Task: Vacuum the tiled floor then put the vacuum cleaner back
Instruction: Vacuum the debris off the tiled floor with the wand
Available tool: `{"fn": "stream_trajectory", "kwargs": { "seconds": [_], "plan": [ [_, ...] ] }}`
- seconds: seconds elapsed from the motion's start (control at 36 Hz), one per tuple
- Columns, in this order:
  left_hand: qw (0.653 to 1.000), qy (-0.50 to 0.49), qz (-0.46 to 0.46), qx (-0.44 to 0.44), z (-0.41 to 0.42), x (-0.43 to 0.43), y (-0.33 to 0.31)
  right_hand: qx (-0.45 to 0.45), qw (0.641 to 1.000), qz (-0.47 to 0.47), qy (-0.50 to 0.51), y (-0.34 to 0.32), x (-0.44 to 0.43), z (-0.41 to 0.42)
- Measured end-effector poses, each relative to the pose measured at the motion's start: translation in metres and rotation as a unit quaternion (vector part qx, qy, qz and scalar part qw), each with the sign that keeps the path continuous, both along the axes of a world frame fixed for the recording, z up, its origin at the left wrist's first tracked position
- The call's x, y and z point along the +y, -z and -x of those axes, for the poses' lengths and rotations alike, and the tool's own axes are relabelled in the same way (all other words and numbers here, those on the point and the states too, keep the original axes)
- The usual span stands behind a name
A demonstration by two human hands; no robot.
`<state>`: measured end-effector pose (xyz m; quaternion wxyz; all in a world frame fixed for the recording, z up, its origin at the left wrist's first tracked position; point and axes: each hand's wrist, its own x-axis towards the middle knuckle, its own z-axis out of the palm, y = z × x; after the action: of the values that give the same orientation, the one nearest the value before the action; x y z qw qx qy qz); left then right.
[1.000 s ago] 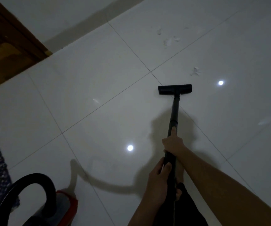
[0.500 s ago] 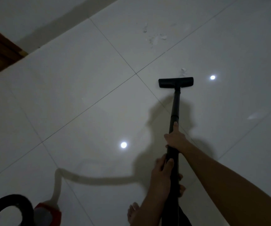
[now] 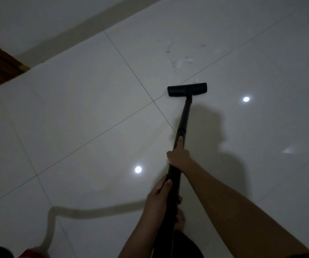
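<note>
We grip the vacuum wand point(image 3: 184, 116) with both hands: right hand point(image 3: 177, 157) higher in frame, likely to steer, left hand point(image 3: 159, 198) lower to push. The floor head point(image 3: 187, 89) sits flat on the tiled floor point(image 3: 75, 108), centre frame, just below the debris point(image 3: 181, 61).

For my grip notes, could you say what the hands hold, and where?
The right hand grips the vacuum wand midway; the left hand grips nearer its top.

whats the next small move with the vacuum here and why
Probably push the floor head forward onto the white scraps lying just beyond it. The right hand and left hand both grip the wand, and that patch looks uncleaned.
</note>
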<state>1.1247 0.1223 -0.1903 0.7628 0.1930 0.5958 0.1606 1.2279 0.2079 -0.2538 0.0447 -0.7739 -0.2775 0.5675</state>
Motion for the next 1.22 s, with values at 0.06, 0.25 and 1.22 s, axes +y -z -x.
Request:
{"fn": "stream_trajectory", "kwargs": {
  "seconds": [0.06, 0.25, 1.22],
  "plan": [
    [1.000, 0.002, -0.005, 0.000, -0.001, 0.012, 0.001, -0.002, 1.000, -0.003, -0.006, 0.001, 0.015, -0.001],
    [1.000, -0.015, -0.016, 0.009, 0.002, 0.071, 0.015, -0.010, 1.000, -0.020, 0.007, 0.013, 0.071, 0.005],
    [0.989, -0.146, 0.029, -0.023, -0.056, 0.248, 0.027, -0.032, 0.996, -0.061, -0.047, 0.031, 0.263, -0.029]
  ]
}}
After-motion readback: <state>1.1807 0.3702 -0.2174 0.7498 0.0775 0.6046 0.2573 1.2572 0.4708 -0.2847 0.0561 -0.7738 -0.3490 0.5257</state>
